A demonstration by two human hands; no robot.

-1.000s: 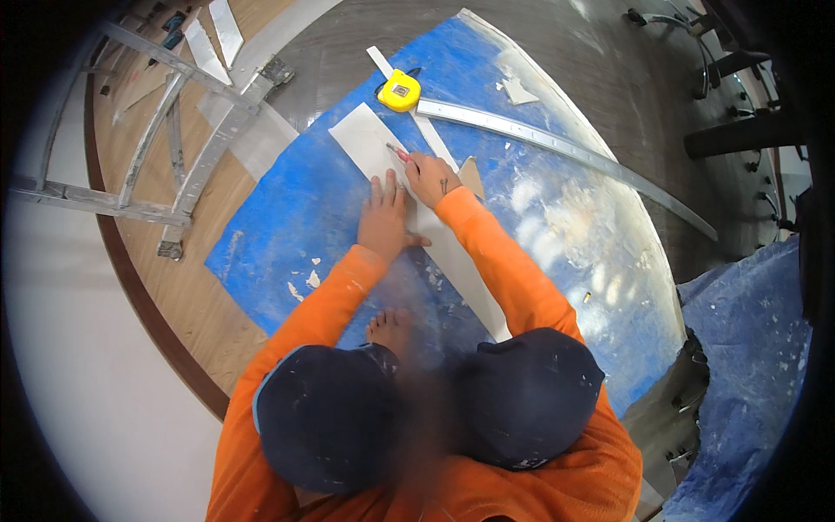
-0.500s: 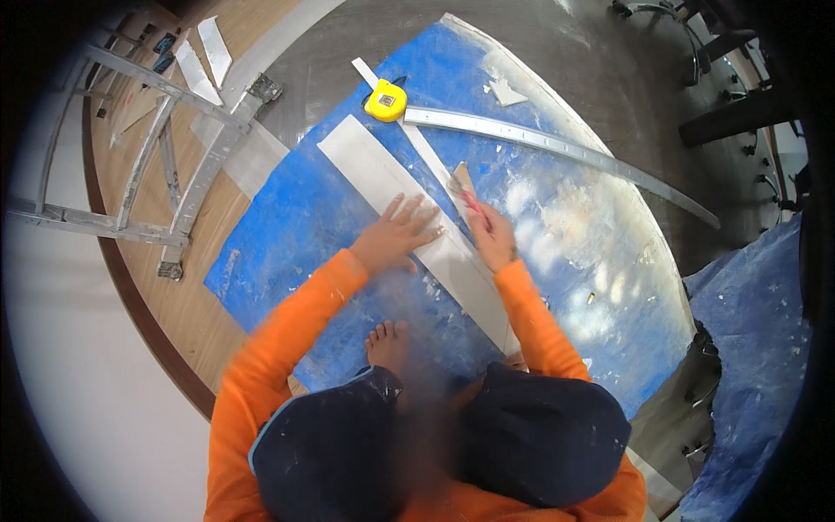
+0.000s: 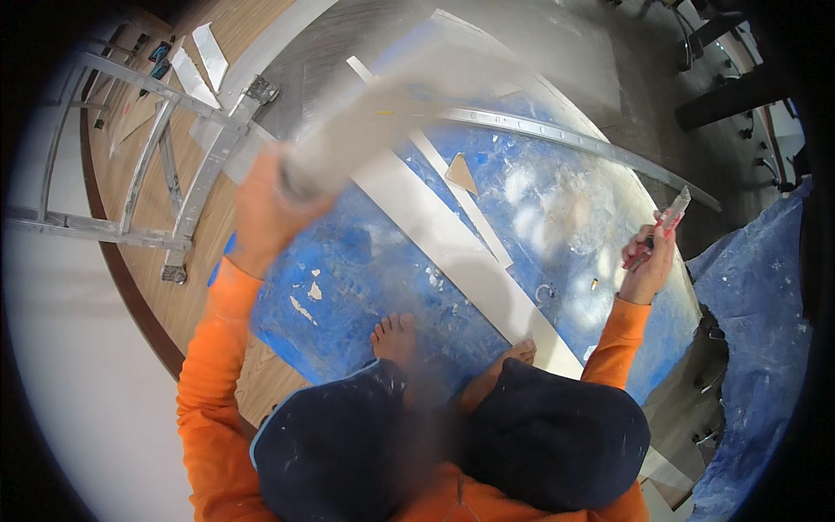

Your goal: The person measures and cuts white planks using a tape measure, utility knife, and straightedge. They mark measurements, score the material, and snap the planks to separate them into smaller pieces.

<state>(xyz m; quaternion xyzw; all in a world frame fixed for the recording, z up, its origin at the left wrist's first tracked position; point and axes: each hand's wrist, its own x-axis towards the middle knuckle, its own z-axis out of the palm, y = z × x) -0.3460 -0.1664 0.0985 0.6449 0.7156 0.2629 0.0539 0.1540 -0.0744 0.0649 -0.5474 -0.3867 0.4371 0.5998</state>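
Note:
My left hand (image 3: 277,209), raised at the left, is closed on one end of a wide, pale grey board piece (image 3: 383,109), smeared by motion. That piece slants up to the right and covers most of the yellow tape measure. Out to the right, my right hand (image 3: 645,263) grips a red utility knife (image 3: 668,222) whose tip points up. Between the hands a long white board (image 3: 465,252) lies diagonally on the blue sheet, with my right foot (image 3: 517,355) by its near end. A narrow white strip (image 3: 474,209) and a small brown triangular offcut (image 3: 461,173) lie beside it.
A metal straightedge (image 3: 557,139) crosses the far part of the blue sheet (image 3: 348,278). At the left stands a metal ladder (image 3: 148,230), with white offcuts (image 3: 210,56) beyond it. Chair bases (image 3: 748,96) are at the far right. Scraps dot the sheet.
My left hand has left the long board and risen to the left with a board piece. My right hand has moved away to the right with the knife. The tape measure has become mostly hidden.

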